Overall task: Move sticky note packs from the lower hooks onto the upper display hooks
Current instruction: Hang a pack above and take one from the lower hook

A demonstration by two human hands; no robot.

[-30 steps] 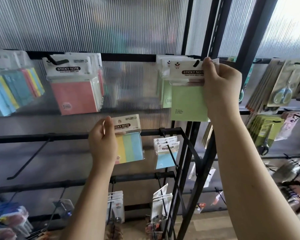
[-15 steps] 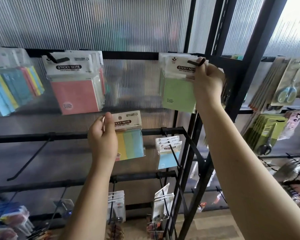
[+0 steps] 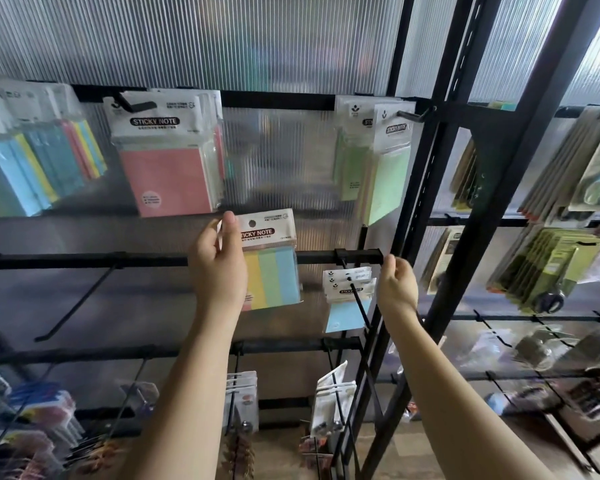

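Plastic-sleeved packs: light, take them by the card header

Striped pack (image 3: 271, 261) sits mid-scene between the rails, left hand (image 3: 219, 268) pinching its white header's left edge, thumb up. Looks light and a bit floppy, glossy sleeve likely slippery, so the stiff card by the punched hole is the safest hold. Right hand (image 3: 397, 289) is empty, fingers loosely curled, just right of the blue packs (image 3: 349, 299) on the lower hook (image 3: 359, 306). Green packs (image 3: 383, 168) already hang on the upper hook (image 3: 411, 116), far right
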